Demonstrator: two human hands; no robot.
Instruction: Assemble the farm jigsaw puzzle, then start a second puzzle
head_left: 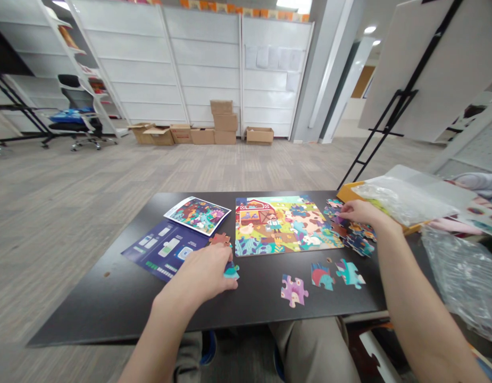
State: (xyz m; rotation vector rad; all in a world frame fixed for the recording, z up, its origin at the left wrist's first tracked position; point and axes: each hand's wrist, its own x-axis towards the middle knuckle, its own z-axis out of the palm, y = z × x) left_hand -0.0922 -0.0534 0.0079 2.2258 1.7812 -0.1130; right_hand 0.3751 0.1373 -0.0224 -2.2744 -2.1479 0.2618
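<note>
My left hand [203, 268] is low over the table, its thumb and fingers closed around a teal puzzle piece [232, 272]. A brown puzzle piece [220, 239] lies just beyond its fingers. On the right, my right hand [363, 213] reaches to a heap of loose puzzle pieces [359, 242], fingertips pinched at a dark purple piece. An assembled farm puzzle [285, 226] with a red barn and a cow lies between the hands. Nearer to me are three separate pieces: a pink-purple one [294, 290], a red-and-blue one [322, 276] and a teal one [350, 273].
A picture card [198, 214] overlaps a dark blue leaflet [161, 247] at the left. An orange box [347, 190] with clear plastic stands at the back right, beside a crumpled plastic bag [465, 276]. Cardboard boxes [224, 122] line the far wall; a black stand [383, 130] rises behind.
</note>
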